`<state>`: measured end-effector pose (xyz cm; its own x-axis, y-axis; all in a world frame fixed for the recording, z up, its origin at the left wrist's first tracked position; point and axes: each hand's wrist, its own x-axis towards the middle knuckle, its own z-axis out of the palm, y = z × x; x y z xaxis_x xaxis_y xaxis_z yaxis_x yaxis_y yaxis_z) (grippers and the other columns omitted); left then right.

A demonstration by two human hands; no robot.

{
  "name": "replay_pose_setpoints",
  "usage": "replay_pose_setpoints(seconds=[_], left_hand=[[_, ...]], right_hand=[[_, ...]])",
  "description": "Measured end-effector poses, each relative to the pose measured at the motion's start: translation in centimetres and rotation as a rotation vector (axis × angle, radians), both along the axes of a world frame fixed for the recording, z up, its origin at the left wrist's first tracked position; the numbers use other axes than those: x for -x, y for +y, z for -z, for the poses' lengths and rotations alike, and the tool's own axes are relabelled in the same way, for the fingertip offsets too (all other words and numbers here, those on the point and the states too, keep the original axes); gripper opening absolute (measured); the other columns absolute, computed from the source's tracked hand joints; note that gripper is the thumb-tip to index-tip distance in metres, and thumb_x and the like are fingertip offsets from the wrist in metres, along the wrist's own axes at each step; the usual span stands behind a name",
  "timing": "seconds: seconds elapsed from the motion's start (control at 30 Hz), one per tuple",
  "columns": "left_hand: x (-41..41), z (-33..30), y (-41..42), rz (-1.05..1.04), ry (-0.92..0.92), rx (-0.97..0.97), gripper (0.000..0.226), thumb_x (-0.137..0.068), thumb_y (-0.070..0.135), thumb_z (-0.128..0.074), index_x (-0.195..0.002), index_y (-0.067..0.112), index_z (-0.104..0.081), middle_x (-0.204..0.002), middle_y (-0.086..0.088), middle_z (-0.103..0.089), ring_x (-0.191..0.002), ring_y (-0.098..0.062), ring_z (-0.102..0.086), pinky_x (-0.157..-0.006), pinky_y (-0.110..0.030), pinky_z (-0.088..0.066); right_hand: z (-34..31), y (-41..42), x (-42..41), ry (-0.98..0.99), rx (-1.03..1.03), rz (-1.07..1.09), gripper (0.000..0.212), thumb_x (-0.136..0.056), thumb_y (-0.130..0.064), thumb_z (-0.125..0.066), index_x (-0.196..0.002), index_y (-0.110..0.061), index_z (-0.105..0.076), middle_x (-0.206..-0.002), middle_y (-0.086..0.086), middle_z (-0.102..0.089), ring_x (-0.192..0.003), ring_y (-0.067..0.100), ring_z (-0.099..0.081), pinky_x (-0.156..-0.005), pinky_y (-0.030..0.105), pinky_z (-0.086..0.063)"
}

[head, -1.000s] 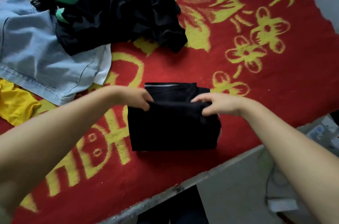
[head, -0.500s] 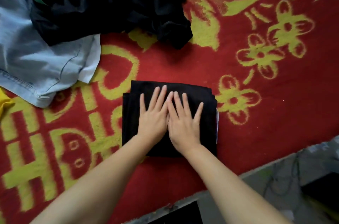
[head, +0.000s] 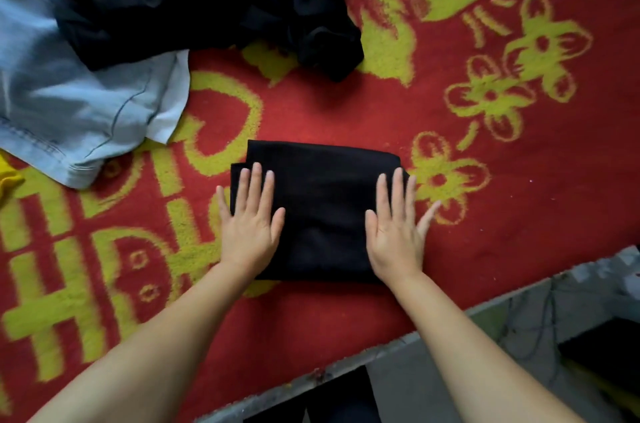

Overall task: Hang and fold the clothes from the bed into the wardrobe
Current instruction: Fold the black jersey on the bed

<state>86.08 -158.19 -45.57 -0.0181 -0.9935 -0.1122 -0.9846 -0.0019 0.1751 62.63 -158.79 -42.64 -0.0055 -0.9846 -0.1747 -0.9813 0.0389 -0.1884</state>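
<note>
A grey floor with a thin dark cable lies beside the bed.

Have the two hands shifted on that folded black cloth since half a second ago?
Yes. The left hand and right hand slid apart, from the middle of the folded black cloth to its side edges.

One sign only: a large yellow Chinese character woven into the red bed blanket, left part of the view. Boxy strokes with small rings inside. The shape suggests the double-happiness sign, but the frame edge and an arm cut it, so the reading is uncertain. Other yellow figures are flowers, not writing.
</note>
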Motion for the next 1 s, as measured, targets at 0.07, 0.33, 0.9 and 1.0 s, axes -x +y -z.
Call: replay_pose_setpoints(seconds=[0.07, 0.33, 0.9, 1.0], left_hand=[[2.3, 0.1, 1.8, 0.211, 0.038, 0.068, 0.063, -0.094, 0.043, -0.032, -0.150, 0.015, -0.019, -0.156, -0.004, -0.016, -0.145, -0.019, -0.014, -0.113, -0.056, -0.009], [0.0, 2.6, 5.9, 0.207, -0.044, -0.132, 0.060, -0.097, 0.047, -0.024, -0.150, 0.020, -0.018, -0.157, -0.002, -0.020, -0.145, -0.016, -0.015, -0.114, -0.056, -0.011], [1.1, 0.5, 4.8, 0.354, -0.136, -0.139, 0.105, -0.072, 0.003, -0.066, -0.150, 0.032, -0.002, -0.158, -0.011, 0.003, -0.145, -0.037, -0.001, -0.105, -0.071, -0.009], [0.9, 0.8, 4.5, 0.379, -0.142, -0.308, 0.098, -0.088, 0.002, -0.047, -0.142, 0.037, 0.027, -0.153, -0.001, 0.031, -0.140, -0.031, 0.029, -0.110, -0.065, 0.002]], right_hand=[[-0.1, 1.7, -2.3, 0.004, 0.004, -0.148, 0.061, -0.093, -0.038, -0.031, -0.149, -0.016, -0.021, -0.158, 0.007, -0.018, -0.146, 0.023, -0.012, -0.108, 0.066, -0.005], [2.4, 4.0, 1.3, 0.088, -0.225, -0.330, 0.059, -0.094, -0.042, -0.024, -0.150, -0.022, -0.023, -0.158, -0.004, -0.016, -0.146, 0.017, -0.013, -0.114, 0.056, -0.007], [1.6, 4.5, -2.2, 0.224, -0.305, -0.239, 0.114, -0.086, -0.020, -0.062, -0.136, -0.040, 0.039, -0.155, -0.002, 0.033, -0.141, 0.037, 0.029, -0.103, 0.074, 0.000], [1.0, 3.9, -2.4, 0.204, -0.339, -0.228, 0.096, -0.090, -0.004, -0.048, -0.147, -0.041, 0.018, -0.161, -0.006, 0.015, -0.146, 0.037, 0.015, -0.107, 0.069, -0.009]])
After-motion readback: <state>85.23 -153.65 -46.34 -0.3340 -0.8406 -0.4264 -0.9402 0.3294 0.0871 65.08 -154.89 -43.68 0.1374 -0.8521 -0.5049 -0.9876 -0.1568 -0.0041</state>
